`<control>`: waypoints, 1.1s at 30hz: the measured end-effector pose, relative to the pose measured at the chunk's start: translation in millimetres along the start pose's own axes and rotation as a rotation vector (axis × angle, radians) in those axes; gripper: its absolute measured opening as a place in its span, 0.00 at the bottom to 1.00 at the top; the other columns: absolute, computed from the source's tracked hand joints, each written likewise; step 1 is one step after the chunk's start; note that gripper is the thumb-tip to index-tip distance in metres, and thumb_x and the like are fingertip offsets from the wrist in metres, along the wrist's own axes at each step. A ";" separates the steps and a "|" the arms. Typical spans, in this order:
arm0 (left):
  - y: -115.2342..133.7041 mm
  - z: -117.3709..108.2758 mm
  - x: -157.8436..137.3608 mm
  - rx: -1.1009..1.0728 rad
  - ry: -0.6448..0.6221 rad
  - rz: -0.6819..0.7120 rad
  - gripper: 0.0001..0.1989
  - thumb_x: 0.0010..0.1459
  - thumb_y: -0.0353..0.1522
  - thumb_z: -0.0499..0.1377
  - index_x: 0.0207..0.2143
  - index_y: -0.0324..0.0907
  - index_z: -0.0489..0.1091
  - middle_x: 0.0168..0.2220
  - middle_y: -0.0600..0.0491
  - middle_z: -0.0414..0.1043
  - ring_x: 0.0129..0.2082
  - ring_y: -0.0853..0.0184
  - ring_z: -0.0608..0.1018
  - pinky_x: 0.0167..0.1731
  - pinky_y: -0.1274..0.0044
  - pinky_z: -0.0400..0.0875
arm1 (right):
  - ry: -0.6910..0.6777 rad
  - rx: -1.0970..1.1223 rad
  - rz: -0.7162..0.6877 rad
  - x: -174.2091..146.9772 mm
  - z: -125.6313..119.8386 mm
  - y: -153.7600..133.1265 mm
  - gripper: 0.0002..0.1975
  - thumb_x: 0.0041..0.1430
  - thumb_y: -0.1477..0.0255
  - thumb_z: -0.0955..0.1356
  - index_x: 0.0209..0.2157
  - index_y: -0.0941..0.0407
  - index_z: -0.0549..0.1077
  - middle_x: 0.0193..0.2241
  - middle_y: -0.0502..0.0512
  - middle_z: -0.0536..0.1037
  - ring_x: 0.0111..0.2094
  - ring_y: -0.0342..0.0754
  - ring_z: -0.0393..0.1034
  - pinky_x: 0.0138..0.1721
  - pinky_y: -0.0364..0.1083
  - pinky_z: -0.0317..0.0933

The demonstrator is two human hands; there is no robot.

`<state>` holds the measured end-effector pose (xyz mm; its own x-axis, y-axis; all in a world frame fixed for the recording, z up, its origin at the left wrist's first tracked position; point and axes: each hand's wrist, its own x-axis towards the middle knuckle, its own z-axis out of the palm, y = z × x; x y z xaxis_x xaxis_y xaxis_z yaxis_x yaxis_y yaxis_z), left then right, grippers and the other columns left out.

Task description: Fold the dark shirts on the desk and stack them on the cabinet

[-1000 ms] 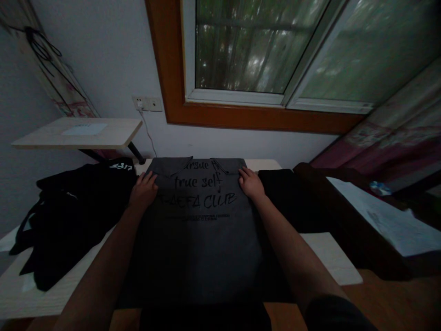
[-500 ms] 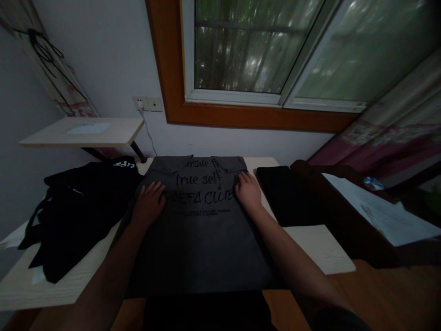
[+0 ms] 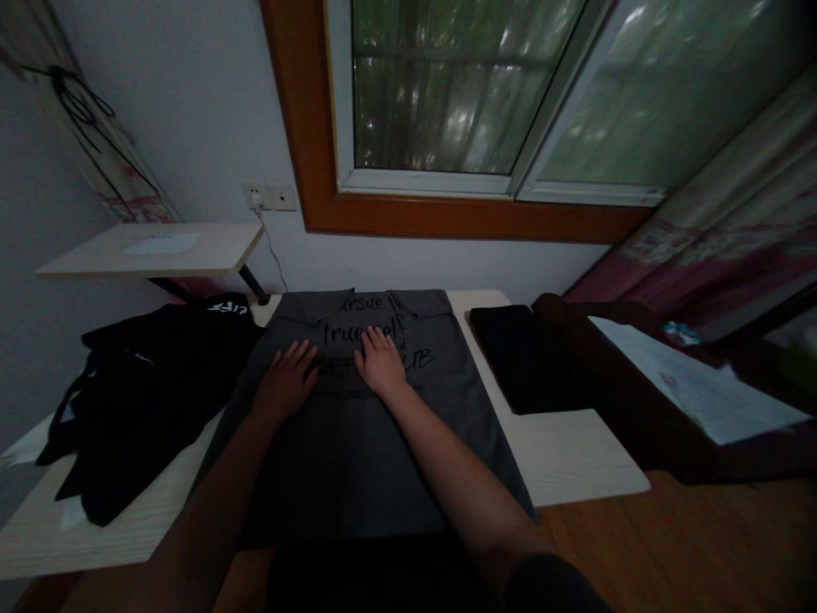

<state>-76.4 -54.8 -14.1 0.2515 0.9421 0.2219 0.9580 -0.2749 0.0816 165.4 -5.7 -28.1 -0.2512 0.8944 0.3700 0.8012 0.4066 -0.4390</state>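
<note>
So there's a dark grey fabric shirt with black lettering and a collar (image 3: 357, 460) laid out on the pale wood-grain tabletop (image 3: 574, 464), collar end away from the person. My guess is it's spread like that so the cloth lies smooth and both palms can get at the printed part.

The heap of black clothing with small white lettering (image 3: 153, 383) sits just left of the shirt, probably to leave the middle free. Right of the shirt, a bit apart, is a flat black rectangular bundle (image 3: 529, 362); it looks like folded cloth, but it's too dark to be sure. Its neat shape seems handy for keeping it out of the way.

Now the hands. The left hand (image 3: 287, 383) lies palm down on the shirt's left part, open, fingers a little apart. The right hand (image 3: 381, 362) is open too, palm down near the middle of the shirt, covering some of the lettering, thumb away from the fingers. Neither is pinching anything, and there's a small gap between them.
</note>
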 end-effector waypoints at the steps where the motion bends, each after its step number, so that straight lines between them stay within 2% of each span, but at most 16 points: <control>1: -1.5 -0.4 -1.0 0.004 -0.004 -0.002 0.27 0.70 0.42 0.46 0.67 0.45 0.62 0.71 0.46 0.56 0.71 0.52 0.58 0.67 0.54 0.54 | 0.017 0.004 0.004 -0.9 -3.0 7.9 0.29 0.67 0.64 0.64 0.67 0.53 0.62 0.68 0.58 0.63 0.70 0.59 0.52 0.70 0.63 0.45; 9: -18.6 2.0 -16.5 0.045 -0.014 -0.043 0.29 0.70 0.44 0.45 0.68 0.43 0.60 0.72 0.45 0.54 0.72 0.53 0.56 0.67 0.54 0.53 | 0.091 -0.163 0.095 -22.3 -57.9 97.0 0.25 0.68 0.65 0.62 0.62 0.59 0.69 0.66 0.66 0.66 0.68 0.59 0.57 0.67 0.61 0.53; 14: -14.4 2.8 -27.9 0.067 0.012 -0.061 0.29 0.70 0.44 0.44 0.69 0.44 0.58 0.72 0.45 0.53 0.72 0.52 0.55 0.67 0.52 0.52 | 0.098 -0.261 0.125 -37.1 -86.9 142.9 0.26 0.69 0.66 0.61 0.62 0.64 0.69 0.65 0.68 0.67 0.67 0.59 0.59 0.67 0.59 0.55; 20: -7.5 4.7 -41.6 0.083 0.021 -0.065 0.31 0.70 0.45 0.45 0.70 0.45 0.55 0.73 0.44 0.49 0.73 0.50 0.52 0.68 0.50 0.50 | 0.090 -0.269 0.099 -39.9 -94.9 147.9 0.25 0.69 0.66 0.60 0.62 0.63 0.70 0.64 0.67 0.68 0.67 0.59 0.60 0.67 0.59 0.56; 28: -12.6 -0.7 -60.1 0.096 -0.012 -0.039 0.30 0.70 0.45 0.45 0.71 0.47 0.54 0.73 0.48 0.48 0.73 0.53 0.52 0.68 0.53 0.50 | 0.067 -0.293 0.122 -41.6 -98.9 149.6 0.25 0.70 0.65 0.60 0.60 0.65 0.71 0.64 0.68 0.68 0.67 0.59 0.59 0.68 0.57 0.55; 33: -23.3 -11.5 -74.7 0.109 0.006 -0.047 0.30 0.71 0.43 0.42 0.69 0.39 0.58 0.73 0.43 0.49 0.72 0.52 0.54 0.68 0.54 0.53 | 0.063 -0.308 0.116 -46.0 -102.1 153.7 0.25 0.69 0.67 0.60 0.60 0.66 0.71 0.64 0.67 0.68 0.67 0.58 0.60 0.68 0.57 0.54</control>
<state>-119.1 -121.0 -21.4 0.2054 0.9522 0.2263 0.9781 -0.2076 -0.0140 355.6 -3.3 -28.9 -0.1222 0.9144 0.3859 0.9515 0.2185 -0.2164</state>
